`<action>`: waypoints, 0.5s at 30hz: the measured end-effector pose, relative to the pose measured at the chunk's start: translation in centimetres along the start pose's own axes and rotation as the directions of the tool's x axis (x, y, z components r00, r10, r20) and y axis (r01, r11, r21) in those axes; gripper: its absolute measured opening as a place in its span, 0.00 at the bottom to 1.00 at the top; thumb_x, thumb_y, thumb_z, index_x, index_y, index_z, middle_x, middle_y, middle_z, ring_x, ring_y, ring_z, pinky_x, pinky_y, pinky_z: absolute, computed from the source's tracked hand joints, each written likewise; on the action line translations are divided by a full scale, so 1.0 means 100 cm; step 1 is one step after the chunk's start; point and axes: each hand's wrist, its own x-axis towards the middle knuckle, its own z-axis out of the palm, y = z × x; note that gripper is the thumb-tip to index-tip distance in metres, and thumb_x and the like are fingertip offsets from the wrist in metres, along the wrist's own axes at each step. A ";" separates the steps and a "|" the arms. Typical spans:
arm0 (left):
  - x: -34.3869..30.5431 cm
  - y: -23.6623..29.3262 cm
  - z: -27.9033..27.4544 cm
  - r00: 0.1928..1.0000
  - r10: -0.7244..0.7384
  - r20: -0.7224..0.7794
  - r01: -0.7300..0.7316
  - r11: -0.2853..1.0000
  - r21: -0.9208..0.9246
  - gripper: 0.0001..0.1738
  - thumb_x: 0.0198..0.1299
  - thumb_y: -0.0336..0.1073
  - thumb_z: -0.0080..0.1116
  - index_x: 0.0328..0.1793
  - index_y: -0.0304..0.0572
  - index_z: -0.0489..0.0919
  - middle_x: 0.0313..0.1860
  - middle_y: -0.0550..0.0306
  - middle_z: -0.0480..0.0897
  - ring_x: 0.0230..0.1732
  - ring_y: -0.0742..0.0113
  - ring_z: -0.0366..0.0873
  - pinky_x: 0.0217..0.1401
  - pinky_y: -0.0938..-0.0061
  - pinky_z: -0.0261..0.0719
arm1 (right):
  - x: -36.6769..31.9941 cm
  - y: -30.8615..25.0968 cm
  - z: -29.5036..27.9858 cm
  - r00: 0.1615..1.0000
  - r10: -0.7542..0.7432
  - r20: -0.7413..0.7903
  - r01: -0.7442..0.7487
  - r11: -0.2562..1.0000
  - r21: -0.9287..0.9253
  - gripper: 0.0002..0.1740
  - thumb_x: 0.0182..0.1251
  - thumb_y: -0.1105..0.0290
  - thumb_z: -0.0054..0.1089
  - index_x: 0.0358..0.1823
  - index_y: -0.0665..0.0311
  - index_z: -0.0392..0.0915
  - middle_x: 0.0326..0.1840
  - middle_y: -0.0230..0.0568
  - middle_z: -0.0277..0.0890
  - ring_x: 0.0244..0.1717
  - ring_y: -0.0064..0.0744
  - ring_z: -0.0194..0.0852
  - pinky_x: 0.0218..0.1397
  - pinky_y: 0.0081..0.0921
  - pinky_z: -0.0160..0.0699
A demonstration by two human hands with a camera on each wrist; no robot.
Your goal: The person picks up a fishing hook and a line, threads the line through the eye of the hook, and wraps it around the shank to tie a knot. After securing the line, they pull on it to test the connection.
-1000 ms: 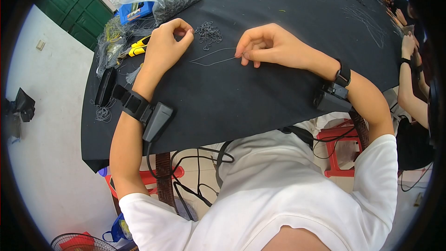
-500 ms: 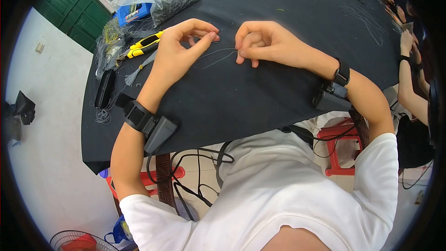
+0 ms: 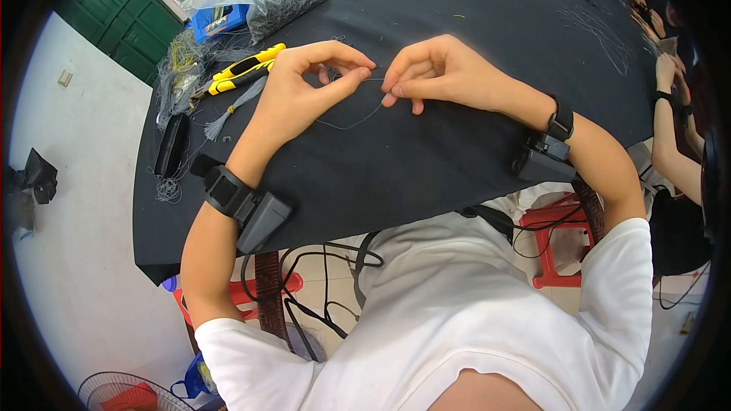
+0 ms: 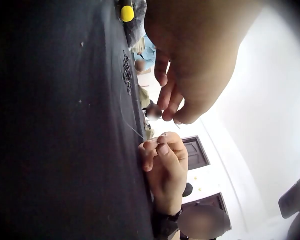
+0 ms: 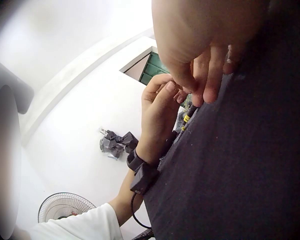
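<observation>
My right hand (image 3: 442,76) pinches a thin grey line (image 3: 344,129) between thumb and forefinger. The line curves down and left over the black cloth in a loose loop. Close by on the left, my left hand (image 3: 308,91) has thumb and forefinger together at the line's upper strand, and a tiny thin dark piece (image 4: 177,124) pokes out at its fingertips in the left wrist view. What kind of piece it is, I cannot tell. A pile of small dark metal pieces (image 4: 127,72) lies on the table, mostly hidden behind the left hand in the head view.
Yellow-and-black handled pliers (image 3: 244,72) lie left of the left hand, beside a tied bundle of grey line (image 3: 228,113) and a black case (image 3: 172,144). A clear bag of dark pieces (image 3: 285,11) stands behind. Loose strands (image 3: 598,34) lie at the far right.
My left hand has moved right from beside the pile, past it, to the line at my right hand's fingertips. The right hand has hardly moved and keeps its pinch; the loop has shifted.
</observation>
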 end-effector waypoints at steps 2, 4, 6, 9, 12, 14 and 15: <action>0.000 -0.003 0.001 1.000 0.000 0.019 0.001 1.000 -0.009 0.07 0.55 0.30 0.59 0.39 0.38 0.82 0.34 0.61 0.83 0.32 0.82 0.75 0.31 0.88 0.65 | 0.000 0.001 0.000 1.000 -0.006 -0.005 0.006 1.000 0.008 0.10 0.61 0.72 0.55 0.41 0.71 0.75 0.36 0.45 0.81 0.26 0.19 0.75 0.35 0.16 0.74; 0.000 -0.003 0.001 0.999 -0.005 0.033 0.005 1.000 -0.010 0.07 0.55 0.30 0.59 0.38 0.38 0.83 0.34 0.62 0.83 0.32 0.82 0.75 0.31 0.88 0.65 | 0.000 0.000 0.001 0.999 -0.013 -0.032 0.013 1.000 0.017 0.08 0.61 0.73 0.57 0.40 0.69 0.75 0.36 0.45 0.81 0.23 0.19 0.73 0.32 0.16 0.74; 0.001 -0.002 0.001 0.999 -0.014 0.043 0.014 1.000 -0.004 0.07 0.54 0.31 0.60 0.38 0.38 0.83 0.34 0.63 0.83 0.31 0.83 0.74 0.30 0.87 0.64 | -0.001 -0.002 0.002 0.999 -0.014 -0.051 0.015 1.000 0.024 0.08 0.61 0.74 0.58 0.40 0.68 0.75 0.35 0.44 0.81 0.21 0.19 0.73 0.30 0.15 0.74; 0.000 -0.002 0.001 0.998 -0.022 0.062 0.022 1.000 -0.009 0.06 0.54 0.31 0.60 0.38 0.39 0.83 0.35 0.64 0.83 0.31 0.83 0.73 0.30 0.87 0.63 | -0.001 -0.004 0.003 0.998 -0.008 -0.061 0.010 1.000 0.028 0.08 0.61 0.74 0.58 0.40 0.68 0.75 0.35 0.44 0.81 0.20 0.18 0.72 0.30 0.15 0.73; 0.000 -0.001 0.001 0.997 -0.026 0.073 0.026 1.000 -0.004 0.06 0.53 0.31 0.60 0.37 0.40 0.83 0.35 0.65 0.83 0.32 0.83 0.73 0.30 0.86 0.64 | 0.000 -0.004 0.003 0.998 -0.010 -0.059 0.011 1.000 0.027 0.08 0.61 0.73 0.58 0.40 0.68 0.75 0.34 0.44 0.81 0.20 0.18 0.72 0.30 0.15 0.73; 0.000 -0.002 0.001 0.997 -0.028 0.077 0.029 1.000 -0.006 0.06 0.53 0.31 0.60 0.37 0.40 0.83 0.35 0.64 0.83 0.32 0.83 0.73 0.31 0.86 0.64 | 0.000 -0.003 0.002 0.998 -0.017 -0.055 0.019 0.999 0.030 0.07 0.61 0.73 0.58 0.40 0.67 0.75 0.34 0.44 0.81 0.20 0.18 0.72 0.30 0.15 0.73; 0.000 -0.002 0.001 0.996 -0.029 0.079 0.030 1.000 -0.008 0.06 0.53 0.31 0.60 0.37 0.40 0.83 0.35 0.64 0.83 0.32 0.83 0.73 0.31 0.86 0.64 | 0.000 -0.002 0.002 0.998 -0.019 -0.066 0.021 0.999 0.033 0.07 0.61 0.73 0.58 0.39 0.67 0.75 0.34 0.44 0.81 0.20 0.18 0.72 0.30 0.15 0.73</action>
